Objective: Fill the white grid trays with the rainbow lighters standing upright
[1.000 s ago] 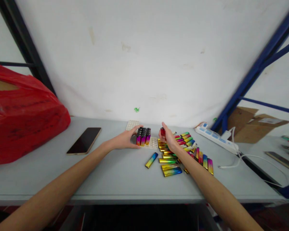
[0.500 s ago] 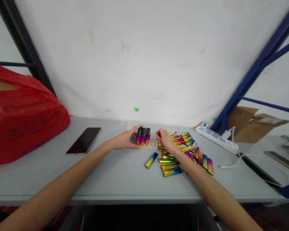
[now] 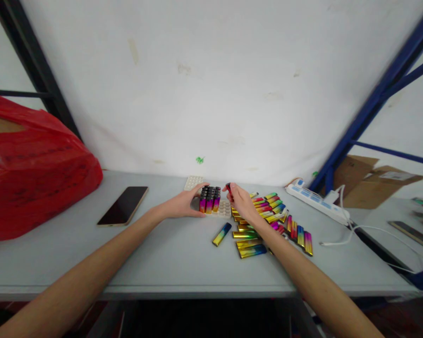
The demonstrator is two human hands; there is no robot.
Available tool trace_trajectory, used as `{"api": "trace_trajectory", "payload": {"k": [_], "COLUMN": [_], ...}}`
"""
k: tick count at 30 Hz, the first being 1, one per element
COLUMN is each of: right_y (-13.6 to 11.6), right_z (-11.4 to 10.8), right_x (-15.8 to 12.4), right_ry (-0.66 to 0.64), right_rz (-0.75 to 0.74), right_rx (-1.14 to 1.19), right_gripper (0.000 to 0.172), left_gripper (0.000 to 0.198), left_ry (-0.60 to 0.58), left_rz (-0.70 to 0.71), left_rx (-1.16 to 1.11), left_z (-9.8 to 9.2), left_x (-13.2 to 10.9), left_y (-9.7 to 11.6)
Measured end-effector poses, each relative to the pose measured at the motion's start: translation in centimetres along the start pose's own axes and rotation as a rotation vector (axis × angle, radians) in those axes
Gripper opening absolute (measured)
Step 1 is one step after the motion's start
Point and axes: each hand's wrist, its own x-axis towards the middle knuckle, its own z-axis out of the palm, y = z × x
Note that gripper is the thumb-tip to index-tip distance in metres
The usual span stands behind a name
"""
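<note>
Several purple-and-yellow lighters (image 3: 209,204) with black tops stand upright in close rows on a pale tray of small holes (image 3: 224,210). My left hand (image 3: 183,203) grips this block from its left side, thumb low at the front and fingers behind the top. Just right of the block, above the tray's bare holes, my right hand (image 3: 240,202) pinches a red lighter (image 3: 229,188) with a dark top, held tilted. Under and beside my right wrist spreads a pile of shiny multicoloured lighters (image 3: 273,213). One blue-and-yellow lighter (image 3: 222,234) lies alone in front of the tray.
A second pale tray (image 3: 193,182) lies behind, near the wall. To the left are a phone (image 3: 123,206) and a large red plastic bag (image 3: 38,169). On the right sit a white power strip (image 3: 317,203) with a cable and a cardboard box (image 3: 380,188).
My right hand has moved slightly left and up toward the standing block, and the lighter in it shows more. My left hand has kept its place.
</note>
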Motion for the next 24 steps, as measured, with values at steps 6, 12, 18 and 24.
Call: {"api": "trace_trajectory", "payload": {"k": [6,12,18,24], "right_y": [-1.3,-1.7,-1.7,-1.6], "right_z": [0.1,0.1,0.1,-0.1], "right_x": [-0.3,-0.4,-0.8,-0.7], "right_ry": [0.081,0.117,-0.035,-0.188], "right_rz": [-0.15,-0.205,-0.167,-0.23], "right_rx": [-0.107,-0.175,-0.176,-0.3], "right_gripper": [0.043,0.033,0.032,0.031], "left_gripper": [0.111,0.109,0.109,0.109], "left_ry": [-0.004,-0.001,0.001,-0.007], "left_rz": [-0.002,0.011,0.01,0.017], "left_rx": [-0.007,0.003,0.005,-0.004], "left_z": [0.0,0.0,0.0,0.0], "left_x": [0.0,0.0,0.0,0.0], "left_y": [-0.1,-0.1,-0.1,0.4]}}
